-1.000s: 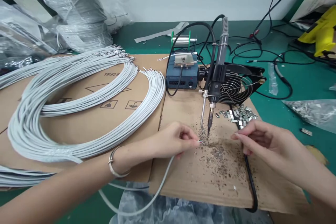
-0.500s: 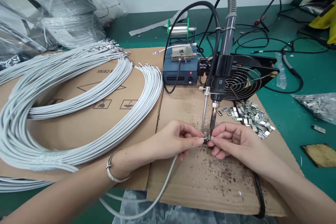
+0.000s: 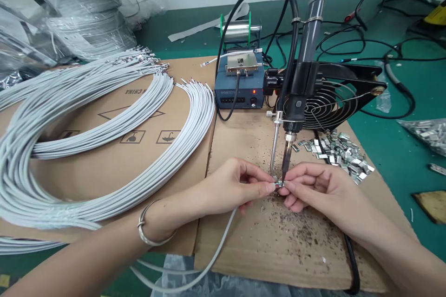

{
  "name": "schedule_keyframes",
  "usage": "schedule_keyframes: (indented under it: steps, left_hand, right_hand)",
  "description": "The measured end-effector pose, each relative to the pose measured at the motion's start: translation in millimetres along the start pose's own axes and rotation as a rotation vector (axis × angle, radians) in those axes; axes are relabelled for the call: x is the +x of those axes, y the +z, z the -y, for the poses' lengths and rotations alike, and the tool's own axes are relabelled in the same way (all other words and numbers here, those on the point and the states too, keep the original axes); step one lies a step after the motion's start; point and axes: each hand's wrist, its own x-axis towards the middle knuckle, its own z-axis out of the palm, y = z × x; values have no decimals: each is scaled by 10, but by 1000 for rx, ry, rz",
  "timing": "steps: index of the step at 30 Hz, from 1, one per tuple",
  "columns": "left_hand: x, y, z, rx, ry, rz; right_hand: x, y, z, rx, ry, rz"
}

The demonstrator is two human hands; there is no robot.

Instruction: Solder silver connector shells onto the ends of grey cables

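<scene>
Left hand (image 3: 237,185) pinches the grey cable (image 3: 216,246) end, right hand (image 3: 313,188) pinches a small metal shell (image 3: 278,184) against it, both just under the soldering iron (image 3: 287,160); joint apparently unfinished, many cables (image 3: 104,148) remaining.

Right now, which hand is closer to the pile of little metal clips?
The right hand. It sits just below and left of the metal clips, a short gap away. The left hand is farther left, beyond the soldering iron tip.
</scene>
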Motion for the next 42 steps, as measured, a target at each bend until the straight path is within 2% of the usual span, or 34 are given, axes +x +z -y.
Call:
schedule_keyframes:
  steps: [14, 42]
  left_hand:
    - [-11, 15, -18, -43, 32, -9]
    - [-16, 33, -35, -40, 8, -28]
  right_hand:
    - [4, 9, 19, -41, -36, -16]
    - [-7, 11, -7, -26, -64, -20]
